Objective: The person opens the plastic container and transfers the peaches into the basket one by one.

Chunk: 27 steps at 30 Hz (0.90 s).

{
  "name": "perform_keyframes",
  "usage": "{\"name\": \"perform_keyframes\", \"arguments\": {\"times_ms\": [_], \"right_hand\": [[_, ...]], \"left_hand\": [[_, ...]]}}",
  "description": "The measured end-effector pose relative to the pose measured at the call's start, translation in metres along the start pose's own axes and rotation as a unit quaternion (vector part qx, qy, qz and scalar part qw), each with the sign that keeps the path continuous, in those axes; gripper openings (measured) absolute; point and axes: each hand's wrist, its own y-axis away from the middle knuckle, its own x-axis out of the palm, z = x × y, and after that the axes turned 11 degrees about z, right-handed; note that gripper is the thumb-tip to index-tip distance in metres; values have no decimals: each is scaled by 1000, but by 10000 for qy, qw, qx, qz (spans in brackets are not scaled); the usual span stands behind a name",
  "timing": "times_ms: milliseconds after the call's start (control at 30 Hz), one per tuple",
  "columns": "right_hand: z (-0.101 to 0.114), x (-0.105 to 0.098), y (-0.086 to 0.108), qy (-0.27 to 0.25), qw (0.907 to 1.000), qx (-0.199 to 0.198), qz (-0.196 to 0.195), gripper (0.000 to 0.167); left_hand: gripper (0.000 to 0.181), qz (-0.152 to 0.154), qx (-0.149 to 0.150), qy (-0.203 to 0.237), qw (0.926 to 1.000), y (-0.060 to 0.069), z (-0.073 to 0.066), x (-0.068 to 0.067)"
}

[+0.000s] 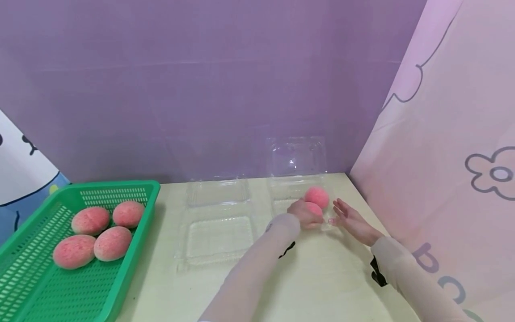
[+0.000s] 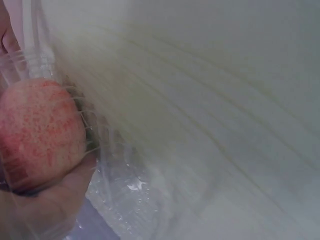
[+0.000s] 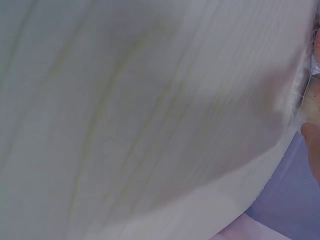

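1. Pink ball (image 1: 314, 209) in clear box (image 1: 297, 180), L hand (image 1: 302, 215) gripping, hiding pt; another (image 1: 317, 197) behind.
2. R hand (image 1: 354, 224) loose, nr box edge.
3. L sleeve (image 1: 257, 270) blocks other box's (image 1: 219, 239) corner; green basket (image 1: 76, 293) w/ 4 balls (image 1: 112, 244) far L.

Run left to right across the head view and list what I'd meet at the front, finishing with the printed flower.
Green basket, left-hand clear plastic container, left hand, right hand, printed flower.

Hangings (image 1: 193, 98) wall the table (image 1: 322, 281) into a booth.
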Motion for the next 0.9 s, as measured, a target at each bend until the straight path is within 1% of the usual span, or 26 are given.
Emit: {"name": "perform_keyframes", "arguments": {"times_ms": [67, 133, 200, 233, 300, 433, 600, 700, 900], "right_hand": [[0, 1, 0, -34, 10000, -11, -10, 86], [0, 1, 0, -58, 10000, -23, -11, 85], [1, 2, 0, -103, 9999, -33, -22, 85], [1, 2, -1, -116, 9999, -34, -32, 85], [2, 2, -1, -139, 9999, -45, -35, 86], [3, 2, -1, -211, 9998, -64, -28, 88], [2, 2, -1, -266, 9996, -78, -28, 88], [2, 2, 0, -275, 9996, -73, -29, 89], [2, 1, 2, -190, 9998, -92, -4, 90]], "left_hand": [[72, 43, 34, 111, 9999, 1, 1, -1], [75, 30, 8, 339, 9994, 0, 4, -2], [76, -2, -6, 372, 9993, -4, 6, -1], [77, -10, -12, 494, 9988, -6, 7, -1], [79, -38, 10, 542, 9985, -10, 9, -1], [77, -54, 58, 675, 9977, -12, 9, -2], [79, -57, 29, 567, 9984, -9, 6, -3], [79, -80, 39, 451, 9989, -5, 4, -5], [77, -56, 36, 732, 9973, 0, 1, -7]]}}
